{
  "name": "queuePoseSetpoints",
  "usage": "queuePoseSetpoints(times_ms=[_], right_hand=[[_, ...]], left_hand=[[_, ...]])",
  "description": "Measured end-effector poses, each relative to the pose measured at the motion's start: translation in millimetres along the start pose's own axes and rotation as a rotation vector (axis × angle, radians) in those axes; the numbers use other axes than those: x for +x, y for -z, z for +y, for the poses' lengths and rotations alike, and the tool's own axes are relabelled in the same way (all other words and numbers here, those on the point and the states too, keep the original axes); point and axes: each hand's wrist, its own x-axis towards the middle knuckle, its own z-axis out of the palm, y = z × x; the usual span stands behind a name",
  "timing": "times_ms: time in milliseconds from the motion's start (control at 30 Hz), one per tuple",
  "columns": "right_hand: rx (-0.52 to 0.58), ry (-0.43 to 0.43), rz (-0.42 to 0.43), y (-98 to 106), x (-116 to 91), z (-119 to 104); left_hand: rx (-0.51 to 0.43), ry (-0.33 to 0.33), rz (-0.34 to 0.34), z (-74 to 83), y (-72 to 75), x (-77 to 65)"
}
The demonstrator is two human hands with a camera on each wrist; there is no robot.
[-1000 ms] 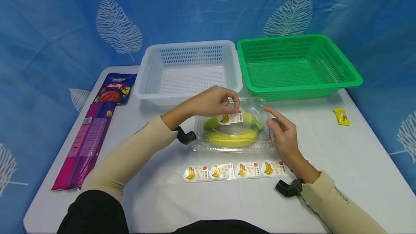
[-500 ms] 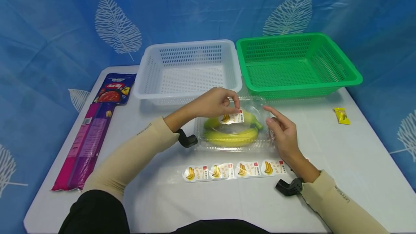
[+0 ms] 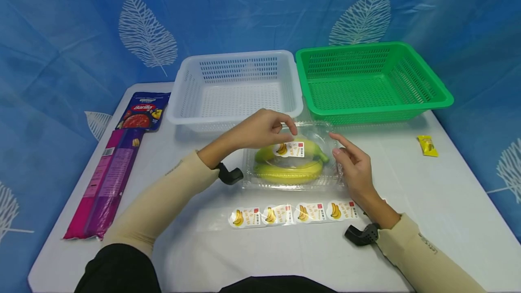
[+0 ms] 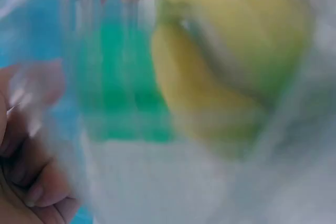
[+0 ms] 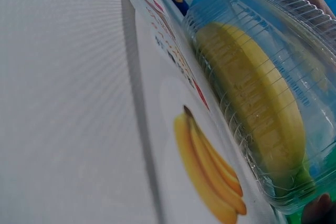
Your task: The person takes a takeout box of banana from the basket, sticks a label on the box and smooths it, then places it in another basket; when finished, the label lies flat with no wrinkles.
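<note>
Two yellow-green bananas [image 3: 289, 172] lie inside a clear plastic clamshell box [image 3: 260, 185] at mid-table. A white banana sticker [image 3: 289, 149] lies flat on its lid. My left hand [image 3: 266, 129] hovers over the lid just above the sticker, index finger and thumb apart, the other fingers curled. My right hand [image 3: 356, 166] is at the box's right side, its thumb and index finger spread along the edge. In the right wrist view, one fingertip [image 5: 316, 209] shows at the box's corner. The left wrist view is blurred, with the bananas [image 4: 205, 77] seen through plastic.
A strip of banana stickers [image 3: 278, 215] lies in front of the box. Behind it stand a white basket [image 3: 236, 121] and a green basket [image 3: 378, 112]. At left are a Barilla pouch [image 3: 142, 111] and a long pink-purple packet [image 3: 106, 184]; a small yellow packet [image 3: 428, 146] lies right.
My left thumb and index finger have let go of the sticker and drawn back slightly up and left. The sticker now lies flatter on the lid. My right hand has stayed in place.
</note>
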Motion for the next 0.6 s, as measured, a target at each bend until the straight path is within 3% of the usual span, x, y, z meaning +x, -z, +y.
queuePoseSetpoints(times_ms=[233, 600], right_hand=[[-0.002, 0.009, 0.002, 0.5, 0.1, -1.4], [-0.002, 0.009, -0.008, 0.0, 0.0, 0.4]], left_hand=[[0.148, 0.032, 0.0, 0.9, 6.1, -16.2], [0.205, 0.085, 0.012, 0.8, -8.1, -19.8]])
